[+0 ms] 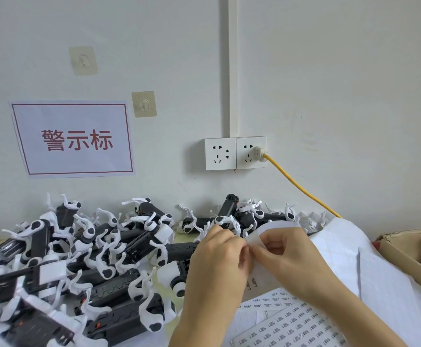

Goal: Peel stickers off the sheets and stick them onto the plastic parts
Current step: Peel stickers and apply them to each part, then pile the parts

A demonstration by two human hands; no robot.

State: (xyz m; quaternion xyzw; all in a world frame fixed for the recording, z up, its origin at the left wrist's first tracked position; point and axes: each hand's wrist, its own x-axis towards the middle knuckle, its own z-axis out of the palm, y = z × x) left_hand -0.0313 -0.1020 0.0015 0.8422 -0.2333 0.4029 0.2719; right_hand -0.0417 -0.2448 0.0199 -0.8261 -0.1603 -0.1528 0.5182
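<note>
Nearest, bottom right: a printed sticker sheet [292, 324] lies flat on the desk, rows of small dark-lettered labels showing. A person's two forearms rise over it.

Left hand [219, 256] and right hand [282, 254] meet fingertip to fingertip at mid-frame. Both grips are clenched in a pinch on the curled edge of a white sheet [262, 236] lifted off the desk. Whether a single sticker sits between the fingertips cannot be told.

Right of the hands: a large gridded backing sheet [369, 269] slopes against a cardboard box [405, 249].

Left and behind: a heaped pile of plastic parts [79, 259], dark grey bodies with white clips, spreads across the desk to the wall. Some carry white rectangular patches.

Far: white wall. Red-bordered paper sign [73, 139] with red characters. Two clear adhesive hooks [143, 103] above it. Double wall socket [235, 153], a plug in the right half, yellow cable [302, 187] running down-right behind the sheets.
</note>
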